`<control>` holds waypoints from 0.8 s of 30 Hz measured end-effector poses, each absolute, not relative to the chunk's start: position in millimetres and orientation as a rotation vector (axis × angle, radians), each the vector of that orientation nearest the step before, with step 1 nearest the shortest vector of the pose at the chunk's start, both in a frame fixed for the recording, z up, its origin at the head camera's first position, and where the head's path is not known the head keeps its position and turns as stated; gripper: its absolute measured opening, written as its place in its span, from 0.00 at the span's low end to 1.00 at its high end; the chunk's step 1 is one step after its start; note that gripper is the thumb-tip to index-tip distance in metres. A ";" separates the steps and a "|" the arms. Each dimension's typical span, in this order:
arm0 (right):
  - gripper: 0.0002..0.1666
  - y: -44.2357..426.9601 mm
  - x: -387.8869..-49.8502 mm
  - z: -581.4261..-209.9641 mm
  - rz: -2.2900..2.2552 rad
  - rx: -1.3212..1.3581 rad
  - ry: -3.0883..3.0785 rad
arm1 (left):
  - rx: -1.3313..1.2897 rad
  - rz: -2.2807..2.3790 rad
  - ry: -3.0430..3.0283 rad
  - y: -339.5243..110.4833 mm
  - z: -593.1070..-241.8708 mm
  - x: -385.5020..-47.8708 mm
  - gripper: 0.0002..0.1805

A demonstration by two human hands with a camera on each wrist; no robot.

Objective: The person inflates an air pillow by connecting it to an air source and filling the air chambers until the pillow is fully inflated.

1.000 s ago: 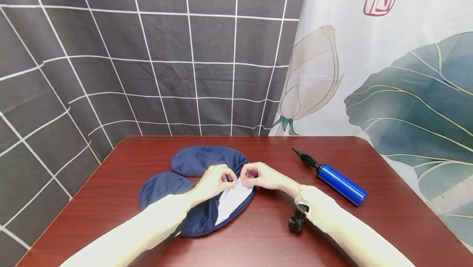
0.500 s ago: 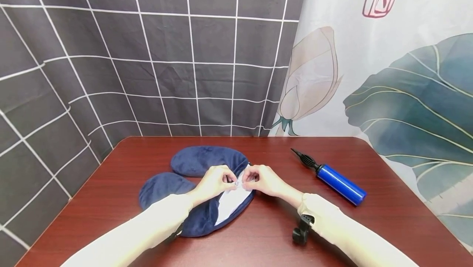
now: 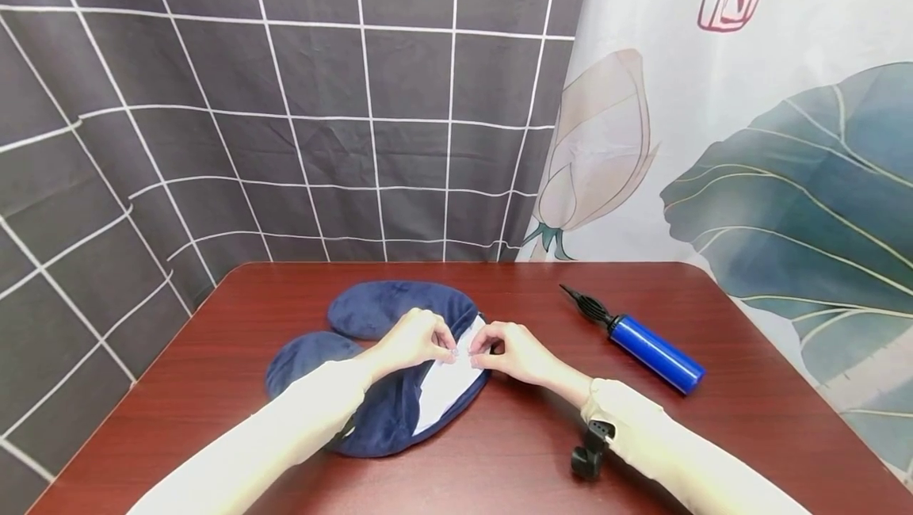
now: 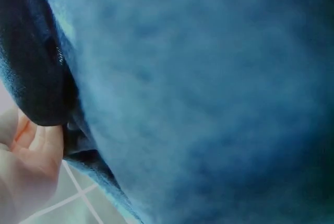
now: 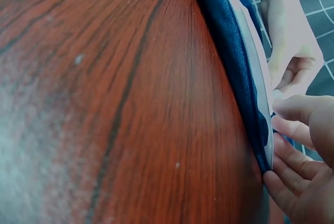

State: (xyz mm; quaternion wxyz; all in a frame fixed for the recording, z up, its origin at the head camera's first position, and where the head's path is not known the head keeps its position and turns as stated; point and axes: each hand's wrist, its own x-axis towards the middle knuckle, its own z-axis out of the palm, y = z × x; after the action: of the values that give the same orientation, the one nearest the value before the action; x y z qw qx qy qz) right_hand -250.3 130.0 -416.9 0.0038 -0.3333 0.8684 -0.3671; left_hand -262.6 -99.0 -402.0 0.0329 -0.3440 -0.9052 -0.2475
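Observation:
A navy plush U-shaped neck pillow (image 3: 381,418) lies on the table, its cover unzipped along the curved right end. White lining or inner material (image 3: 444,390) shows through the opening. There my left hand (image 3: 421,338) pinches a small clear air valve (image 3: 456,352) between thumb and finger. Just to the right, my right hand (image 3: 519,352) has its thumb and fingertip together at the valve's other side, close to the left fingertips. The right wrist view shows the opened zipper edge (image 5: 250,72) beside both hands. Plush fabric (image 4: 182,88) fills most of the left wrist view.
A blue hand pump (image 3: 656,352) with a black nozzle lies at the right of the reddish-brown table (image 3: 521,452). A dark grid-patterned curtain (image 3: 321,103) hangs behind, beside a white one with a floral print (image 3: 606,135).
My right hand has shifted slightly right and down, baring more of the white material near the zipper's far end. My left hand stays almost in place. The pillow and pump hold their positions.

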 end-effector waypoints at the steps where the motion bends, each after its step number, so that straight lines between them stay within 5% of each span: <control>1: 0.07 130.3 -250.3 -417.1 -1.149 -1.049 2.728 | -1.060 -0.761 -2.782 -98.9 -401.4 -262.8 0.07; 24: 0.05 195.5 -251.7 -391.7 -1.066 -0.774 2.987 | -0.829 -0.842 -2.838 -90.1 -397.6 -247.8 0.05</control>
State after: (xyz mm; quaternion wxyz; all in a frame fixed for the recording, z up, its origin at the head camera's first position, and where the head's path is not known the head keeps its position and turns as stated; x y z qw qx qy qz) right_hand -251.7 195.5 -391.7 -0.0615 -0.2368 0.9132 -0.3260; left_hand -247.8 -90.1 -397.6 0.0337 -0.2695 -0.9227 -0.2736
